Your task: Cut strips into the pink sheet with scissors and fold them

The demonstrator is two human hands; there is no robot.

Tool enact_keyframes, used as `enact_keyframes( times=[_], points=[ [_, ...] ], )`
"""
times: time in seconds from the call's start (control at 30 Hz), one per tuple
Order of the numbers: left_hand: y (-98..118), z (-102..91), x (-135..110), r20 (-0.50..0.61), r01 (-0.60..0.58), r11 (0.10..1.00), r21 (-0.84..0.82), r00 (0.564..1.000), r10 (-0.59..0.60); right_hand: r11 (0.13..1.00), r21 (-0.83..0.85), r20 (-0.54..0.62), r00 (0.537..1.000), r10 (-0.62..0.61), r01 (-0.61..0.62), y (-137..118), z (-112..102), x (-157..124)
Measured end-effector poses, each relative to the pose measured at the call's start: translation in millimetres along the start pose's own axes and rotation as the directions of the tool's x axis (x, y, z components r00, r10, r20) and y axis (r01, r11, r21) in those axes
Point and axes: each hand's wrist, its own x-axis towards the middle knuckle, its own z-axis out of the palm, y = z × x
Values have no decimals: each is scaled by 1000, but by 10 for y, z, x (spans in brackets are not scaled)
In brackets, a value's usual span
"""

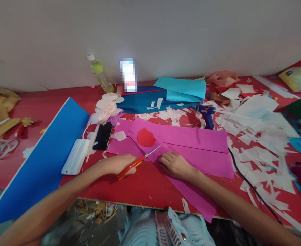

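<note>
My left hand is closed around the red handles of a pair of scissors, whose blades point up and right onto a magenta paper sheet. My right hand lies flat on that sheet, fingers together, pressing it onto the red table. A red rounded paper cut-out rests on the magenta sheet just beyond the scissor tips. The sheet's lower strip hangs over the table's near edge.
A black phone, a white power bank and a white paper flower lie left. A large blue board is at far left. Teal paper sheets, a blue glue gun, a bottle and many white scraps lie behind and right.
</note>
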Motion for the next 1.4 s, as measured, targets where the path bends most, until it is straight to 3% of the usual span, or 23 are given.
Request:
enact_keyframes(
  times=[0.17,0.4,0.67,0.97,1.17,1.4],
  points=[
    [-32,31,35,-70,-19,999,51,997,23,1000,9,-17,1000,8,-8,-5,11,5],
    [15,12,85,-73,-46,996,75,996,52,998,64,-35,999,20,-18,-3,22,11],
    [126,-80,29,66,26,999,42,997,-29,997,68,-30,999,26,-24,3,38,7],
    [167,-107,-6,64,60,998,-22,996,-59,998,57,-35,999,14,-12,15,59,-10],
    [160,-116,23,61,22,998,-55,998,-19,997,73,-35,999,8,-6,19,60,-20],
    [251,-130,55,20,11,1000,15,1000,-12,992,127,40,999,-4,-1,43,23,-35]
  ],
)
